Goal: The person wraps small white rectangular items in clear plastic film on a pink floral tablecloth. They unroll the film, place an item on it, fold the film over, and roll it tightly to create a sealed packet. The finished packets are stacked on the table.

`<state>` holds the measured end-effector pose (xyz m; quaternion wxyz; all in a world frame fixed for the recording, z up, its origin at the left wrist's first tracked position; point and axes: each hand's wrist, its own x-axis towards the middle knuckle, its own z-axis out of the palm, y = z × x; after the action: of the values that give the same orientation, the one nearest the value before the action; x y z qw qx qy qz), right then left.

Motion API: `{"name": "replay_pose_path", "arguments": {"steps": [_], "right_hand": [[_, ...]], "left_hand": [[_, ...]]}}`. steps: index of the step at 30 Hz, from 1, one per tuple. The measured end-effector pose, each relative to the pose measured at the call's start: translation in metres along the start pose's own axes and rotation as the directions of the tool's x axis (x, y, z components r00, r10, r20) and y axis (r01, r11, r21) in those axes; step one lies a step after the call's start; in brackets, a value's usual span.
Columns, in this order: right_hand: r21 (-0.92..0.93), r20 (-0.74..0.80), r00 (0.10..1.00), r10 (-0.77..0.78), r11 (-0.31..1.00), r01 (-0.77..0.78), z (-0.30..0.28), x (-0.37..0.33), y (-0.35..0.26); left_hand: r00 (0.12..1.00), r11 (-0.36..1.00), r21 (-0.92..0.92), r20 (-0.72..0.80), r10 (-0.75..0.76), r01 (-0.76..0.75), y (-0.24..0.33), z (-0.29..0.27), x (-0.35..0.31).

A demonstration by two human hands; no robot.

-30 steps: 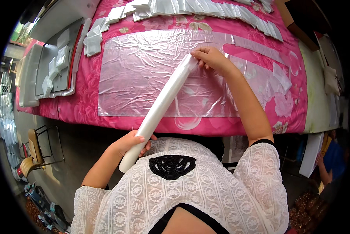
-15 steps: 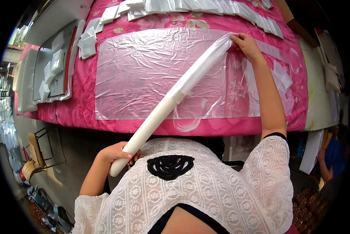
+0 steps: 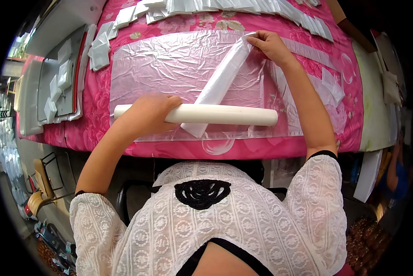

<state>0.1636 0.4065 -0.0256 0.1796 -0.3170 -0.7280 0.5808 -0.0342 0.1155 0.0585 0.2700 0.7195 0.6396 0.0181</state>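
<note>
A smooth white tube (image 3: 234,114) lies nearly level above the near part of a large clear plastic sheet (image 3: 142,64). My left hand (image 3: 153,110) is closed round the tube left of its middle. Slanting from far right to near left is a flat, folded strip of translucent plastic film (image 3: 222,78); the tube crosses over its lower part, and its near end shows below the tube. At the strip's far end my right hand (image 3: 268,45) pinches the film between thumb and fingers.
A pink flowered cloth (image 3: 93,99) covers the table. Many folded white packets (image 3: 215,5) line the far side, with more packets (image 3: 65,76) on a grey board (image 3: 80,60) at left. Plastic scraps (image 3: 333,87) lie at right. A chair (image 3: 43,177) stands lower left.
The tube has come out of the film sleeve. My left hand has moved up onto the table with it and turned it level. My right hand has shifted slightly left, still pinching the film.
</note>
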Motion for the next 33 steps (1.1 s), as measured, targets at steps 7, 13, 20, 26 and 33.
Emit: {"name": "replay_pose_path", "arguments": {"steps": [7,13,20,26,33], "right_hand": [[-0.092,0.109,0.992,0.059,0.995,-0.049,0.013,0.012,-0.007],[-0.091,0.113,0.989,0.093,0.992,-0.083,0.016,0.014,-0.014],[-0.242,-0.189,0.981,-0.039,0.97,-0.008,0.048,-0.031,-0.034],[-0.647,0.132,0.926,-0.354,0.677,0.351,0.099,-0.149,-0.039],[-0.816,0.053,0.905,-0.422,0.504,0.283,0.04,-0.158,-0.021]], "left_hand": [[0.759,0.866,0.184,-0.421,0.496,-0.464,0.0,0.051,0.028],[0.866,0.872,0.186,-0.143,0.479,-0.452,0.004,0.077,0.011],[0.93,0.927,0.181,-0.112,0.35,-0.327,0.025,0.106,0.001],[0.935,0.949,0.171,-0.194,0.298,-0.266,0.043,0.119,-0.002],[0.945,0.931,0.26,-0.138,0.298,-0.255,0.043,0.115,-0.004]]}}
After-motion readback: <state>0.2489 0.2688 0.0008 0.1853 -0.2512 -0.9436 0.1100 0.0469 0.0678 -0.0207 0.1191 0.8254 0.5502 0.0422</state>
